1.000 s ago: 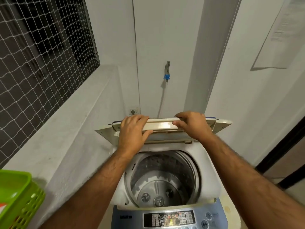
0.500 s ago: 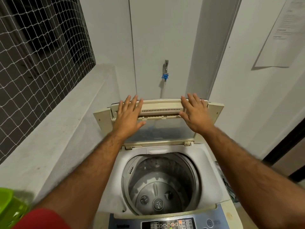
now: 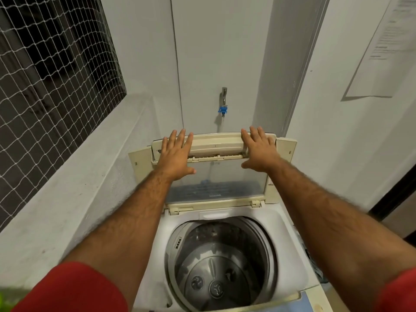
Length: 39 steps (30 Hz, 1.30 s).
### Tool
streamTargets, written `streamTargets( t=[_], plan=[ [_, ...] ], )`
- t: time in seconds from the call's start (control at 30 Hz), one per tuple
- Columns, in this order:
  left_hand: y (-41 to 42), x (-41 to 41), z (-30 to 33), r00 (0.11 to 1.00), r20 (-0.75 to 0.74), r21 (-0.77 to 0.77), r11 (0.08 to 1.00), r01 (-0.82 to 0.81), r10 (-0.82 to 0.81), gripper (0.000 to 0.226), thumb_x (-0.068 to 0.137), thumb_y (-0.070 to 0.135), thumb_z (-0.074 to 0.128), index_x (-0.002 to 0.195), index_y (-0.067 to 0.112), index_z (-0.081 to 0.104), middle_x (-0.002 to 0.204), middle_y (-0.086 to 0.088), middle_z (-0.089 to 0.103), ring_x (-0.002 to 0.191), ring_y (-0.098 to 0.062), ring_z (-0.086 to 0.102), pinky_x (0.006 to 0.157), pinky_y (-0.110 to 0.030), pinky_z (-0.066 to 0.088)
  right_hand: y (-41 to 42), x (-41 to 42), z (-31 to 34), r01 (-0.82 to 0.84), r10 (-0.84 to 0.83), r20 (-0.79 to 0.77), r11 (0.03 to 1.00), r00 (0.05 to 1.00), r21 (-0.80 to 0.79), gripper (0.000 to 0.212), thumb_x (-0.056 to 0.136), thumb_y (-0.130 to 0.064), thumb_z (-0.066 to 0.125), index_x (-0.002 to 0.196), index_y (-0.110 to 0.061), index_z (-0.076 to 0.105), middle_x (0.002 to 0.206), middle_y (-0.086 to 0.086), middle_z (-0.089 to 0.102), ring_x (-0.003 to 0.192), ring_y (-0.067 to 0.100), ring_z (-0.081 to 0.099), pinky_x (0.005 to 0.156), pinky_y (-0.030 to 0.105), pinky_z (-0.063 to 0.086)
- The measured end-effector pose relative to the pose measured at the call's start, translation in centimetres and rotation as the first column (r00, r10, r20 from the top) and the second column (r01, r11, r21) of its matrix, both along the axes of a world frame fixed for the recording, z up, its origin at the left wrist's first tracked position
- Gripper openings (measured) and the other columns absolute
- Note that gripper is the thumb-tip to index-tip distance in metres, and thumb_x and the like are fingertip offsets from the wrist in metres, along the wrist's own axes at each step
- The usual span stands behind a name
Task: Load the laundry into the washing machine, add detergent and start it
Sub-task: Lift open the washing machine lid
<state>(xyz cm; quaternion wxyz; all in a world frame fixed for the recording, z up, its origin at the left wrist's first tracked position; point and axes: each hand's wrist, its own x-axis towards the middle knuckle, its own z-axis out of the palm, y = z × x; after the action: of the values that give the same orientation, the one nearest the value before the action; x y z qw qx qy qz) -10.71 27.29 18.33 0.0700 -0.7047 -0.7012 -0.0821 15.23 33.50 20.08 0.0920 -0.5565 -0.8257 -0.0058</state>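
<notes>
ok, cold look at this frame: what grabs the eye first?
Both hands, left and right, pressed flat with fingers spread against the raised lid at centre. Below it the drum gapes open, with no laundry visible inside. A blue-tipped tap sits on the wall above, and a netted window fills the upper left.

Both arms outstretched, left hand (image 3: 175, 154) and right hand (image 3: 258, 152) flat, fingers (image 3: 180, 137) straight

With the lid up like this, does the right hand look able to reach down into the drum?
Probably yes. The lid stands folded back, both hands pressing flat on it, so the drum mouth lies uncovered below the right hand. Nothing shows between them; the drum looks bare of laundry.
</notes>
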Motion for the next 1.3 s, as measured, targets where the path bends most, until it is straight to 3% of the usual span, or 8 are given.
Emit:
streamTargets(
  t=[0.23, 0.37, 0.47, 0.57, 0.67, 0.8, 1.1, 1.3],
  plan=[
    [1.5, -0.6, 0.5, 1.0, -0.004, -0.057, 0.998, 0.008, -0.009, 0.119, 0.074, 0.049, 0.075, 0.153, 0.022, -0.01, 0.161, -0.005, -0.014, 0.148, -0.028, -0.016, 0.118, -0.047, -0.01, 1.5, -0.7, 0.6, 0.026, -0.024, 0.057, 0.999, 0.998, -0.038, 0.115, 0.073, -0.033, 0.082, 0.154, -0.025, 0.001, 0.163, 0.007, 0.0, 0.15, 0.033, -0.003, 0.118, 0.056, 0.005],
    [2.2, -1.0, 0.9, 1.0, -0.006, -0.088, 0.996, 0.016, -0.016, 0.118, 0.075, 0.048, 0.075, 0.153, 0.022, -0.01, 0.161, -0.006, -0.014, 0.148, -0.028, -0.015, 0.118, -0.046, -0.009, 1.6, -1.3, 0.7, 0.048, -0.047, 0.04, 0.999, 0.998, -0.022, 0.108, 0.075, -0.032, 0.08, 0.153, -0.024, 0.007, 0.162, 0.009, 0.006, 0.149, 0.033, 0.003, 0.118, 0.055, 0.007],
    [2.3, -1.1, 1.1, 1.0, 0.005, -0.077, 0.997, 0.031, -0.031, 0.115, 0.076, 0.048, 0.074, 0.153, 0.022, -0.007, 0.162, -0.007, -0.012, 0.148, -0.029, -0.013, 0.119, -0.046, -0.008, 0.9, -1.4, -0.4, 0.079, -0.077, -0.029, 0.994, 0.997, 0.076, 0.096, 0.076, -0.03, 0.077, 0.15, -0.023, 0.017, 0.158, 0.011, 0.016, 0.147, 0.033, 0.013, 0.119, 0.055, 0.018],
    [1.2, -1.0, 0.2, 0.999, 0.013, 0.064, 0.997, 0.05, -0.051, 0.105, 0.08, 0.046, 0.071, 0.154, 0.022, 0.002, 0.163, -0.007, -0.005, 0.149, -0.028, -0.009, 0.121, -0.046, -0.004, 0.0, -1.4, -1.6, 0.096, -0.085, -0.061, 0.976, 0.994, 0.198, 0.089, 0.076, -0.03, 0.075, 0.147, -0.021, 0.023, 0.154, 0.013, 0.022, 0.144, 0.033, 0.019, 0.116, 0.054, 0.027],
    [-0.3, -0.6, -1.5, 0.999, -0.015, 0.146, 0.988, 0.044, -0.042, 0.102, 0.081, 0.045, 0.07, 0.154, 0.019, 0.004, 0.162, -0.008, -0.004, 0.149, -0.028, -0.01, 0.121, -0.044, -0.004, -0.2, -1.6, -1.9, 0.114, -0.104, -0.062, 0.977, 0.993, 0.182, 0.094, 0.076, -0.026, 0.073, 0.15, -0.022, 0.015, 0.158, 0.012, 0.013, 0.147, 0.034, 0.01, 0.117, 0.056, 0.02],
    [-1.1, 0.0, -2.0, 1.0, -0.008, 0.126, 0.992, 0.001, 0.0, 0.104, 0.081, 0.045, 0.07, 0.153, 0.018, -0.001, 0.162, -0.009, -0.009, 0.148, -0.029, -0.012, 0.117, -0.042, -0.008, 0.2, -1.9, -1.4, 0.127, -0.125, -0.025, 0.988, 0.992, 0.089, 0.099, 0.08, -0.024, 0.071, 0.153, -0.022, 0.006, 0.161, 0.012, 0.002, 0.149, 0.034, 0.0, 0.119, 0.056, 0.01],
    [-2.4, 0.9, -1.9, 1.0, -0.002, 0.146, 0.989, -0.007, 0.008, 0.1, 0.083, 0.042, 0.068, 0.154, 0.018, 0.001, 0.162, -0.01, -0.007, 0.148, -0.03, -0.011, 0.118, -0.043, -0.007, -1.7, -0.8, -1.6, 0.114, -0.112, -0.023, 0.981, 0.993, 0.159, 0.096, 0.075, -0.027, 0.076, 0.149, -0.022, 0.015, 0.158, 0.011, 0.013, 0.147, 0.034, 0.011, 0.118, 0.053, 0.021],
    [-3.8, 1.5, -1.8, 1.0, -0.008, 0.156, 0.988, 0.008, -0.007, 0.1, 0.084, 0.043, 0.067, 0.154, 0.018, 0.001, 0.162, -0.01, -0.009, 0.148, -0.03, -0.011, 0.12, -0.044, -0.004, -3.5, 0.0, -1.5, 0.132, -0.127, -0.045, 0.984, 0.991, 0.123, 0.096, 0.08, -0.026, 0.073, 0.152, -0.023, 0.01, 0.162, 0.009, 0.005, 0.149, 0.033, 0.004, 0.119, 0.05, 0.014]
  ],
)
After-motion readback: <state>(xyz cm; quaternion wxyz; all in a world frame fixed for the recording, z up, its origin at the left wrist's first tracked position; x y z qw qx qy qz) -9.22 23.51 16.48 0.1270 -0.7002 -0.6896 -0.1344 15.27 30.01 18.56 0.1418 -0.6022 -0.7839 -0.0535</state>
